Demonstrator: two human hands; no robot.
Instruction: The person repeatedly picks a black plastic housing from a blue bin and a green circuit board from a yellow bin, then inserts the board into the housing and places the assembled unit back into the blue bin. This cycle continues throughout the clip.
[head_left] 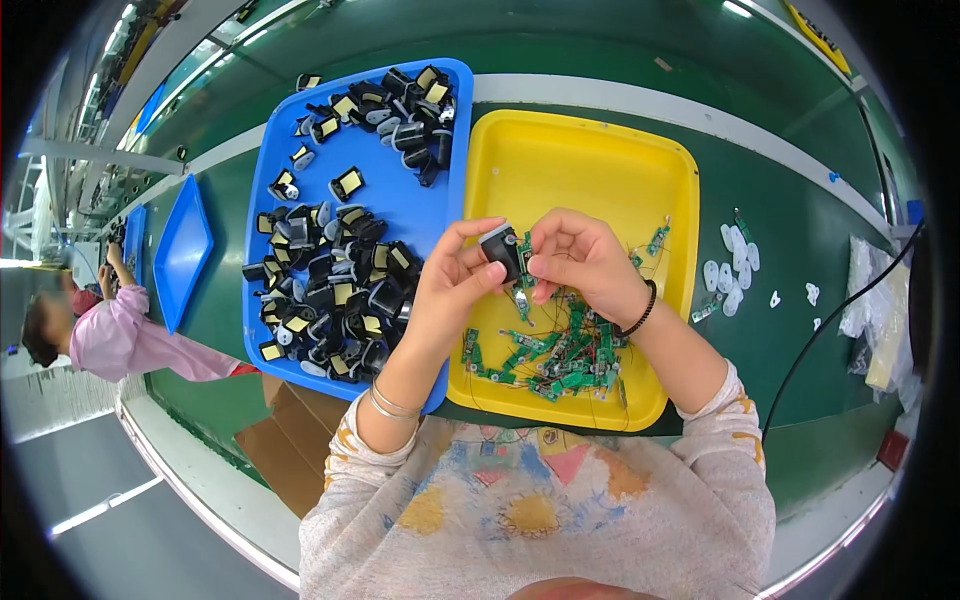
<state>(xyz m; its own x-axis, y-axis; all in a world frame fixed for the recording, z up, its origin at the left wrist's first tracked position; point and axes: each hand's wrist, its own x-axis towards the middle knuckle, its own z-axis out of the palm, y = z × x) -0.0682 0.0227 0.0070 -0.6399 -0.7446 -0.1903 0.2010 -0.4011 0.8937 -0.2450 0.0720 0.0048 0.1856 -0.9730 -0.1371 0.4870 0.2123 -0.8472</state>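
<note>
Between the fingers of my left hand is a small black plastic housing with a grey edge, held above the yellow tray. My right hand pinches a small green circuit board right beside the housing. The two parts are close together; whether they touch or are joined I cannot tell. Below my hands, a heap of green circuit boards with thin wires lies in the near part of the yellow tray. To the left, a blue tray carries many black housings, several with pale yellow pads.
White oval plastic pieces are scattered on the green table at right. Farther right are a black cable and clear plastic bags. An empty-looking blue tray and a person in pink are at left. Cardboard sits near the blue tray.
</note>
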